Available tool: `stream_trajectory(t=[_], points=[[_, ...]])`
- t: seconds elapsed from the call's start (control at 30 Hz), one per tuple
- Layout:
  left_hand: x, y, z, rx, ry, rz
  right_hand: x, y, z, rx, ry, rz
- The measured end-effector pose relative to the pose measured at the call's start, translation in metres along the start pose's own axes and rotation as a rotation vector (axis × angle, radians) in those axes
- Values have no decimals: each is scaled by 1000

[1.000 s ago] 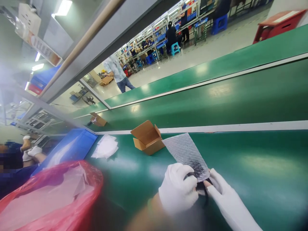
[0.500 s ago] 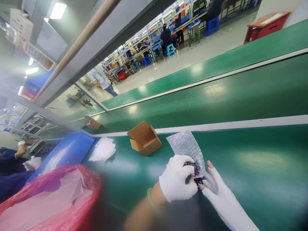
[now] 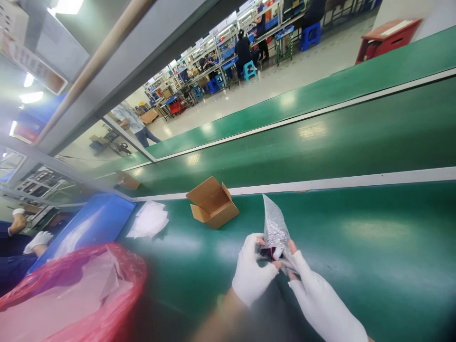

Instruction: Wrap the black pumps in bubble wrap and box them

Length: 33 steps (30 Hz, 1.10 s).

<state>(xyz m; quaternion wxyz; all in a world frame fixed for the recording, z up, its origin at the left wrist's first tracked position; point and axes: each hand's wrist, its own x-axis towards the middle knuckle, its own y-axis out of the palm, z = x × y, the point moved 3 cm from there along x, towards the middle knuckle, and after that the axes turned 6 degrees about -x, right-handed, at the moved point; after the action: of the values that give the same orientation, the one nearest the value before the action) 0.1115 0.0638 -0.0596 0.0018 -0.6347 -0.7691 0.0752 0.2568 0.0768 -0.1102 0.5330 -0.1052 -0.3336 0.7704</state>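
Note:
A silvery bubble-wrap bag [image 3: 275,224] stands up between my hands above the green bench. At its lower end shows a small black item [image 3: 265,253] with a red edge and a white bit beside it; its kind I cannot make out. My left hand [image 3: 249,273], in a white glove with bare fingertips, curls its fingers and thumb around the black item. My right hand [image 3: 313,289], gloved alike, pinches the right side of the bag between thumb and fingers. Beyond my hands an open brown cardboard box [image 3: 223,216] rests on the bench, flaps up.
White sheets [image 3: 149,219] lie left of the box, beside a blue bin [image 3: 103,216]. A red plastic bag [image 3: 131,270] with pale sheets fills the lower left. Behind a white rail [image 3: 320,183] runs a green belt with another box [image 3: 128,181]. A co-worker's gloved hand [image 3: 38,241] is far left.
The bubble-wrap bag has turned from lying flat to narrow and upright. Both hands have shifted slightly left, and the black item with its red edge shows more.

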Motion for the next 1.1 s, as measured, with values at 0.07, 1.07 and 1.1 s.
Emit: stream_trajectory(t=[0.07,1.07,1.1], points=[[-2,-4,12,-104,-15,-51,3,3,7,-127,-31,1],[-4,1,13,313,56,-199,8,5,9,74,170,82],[-6,3,10,298,57,-159,9,6,2,122,257,86]])
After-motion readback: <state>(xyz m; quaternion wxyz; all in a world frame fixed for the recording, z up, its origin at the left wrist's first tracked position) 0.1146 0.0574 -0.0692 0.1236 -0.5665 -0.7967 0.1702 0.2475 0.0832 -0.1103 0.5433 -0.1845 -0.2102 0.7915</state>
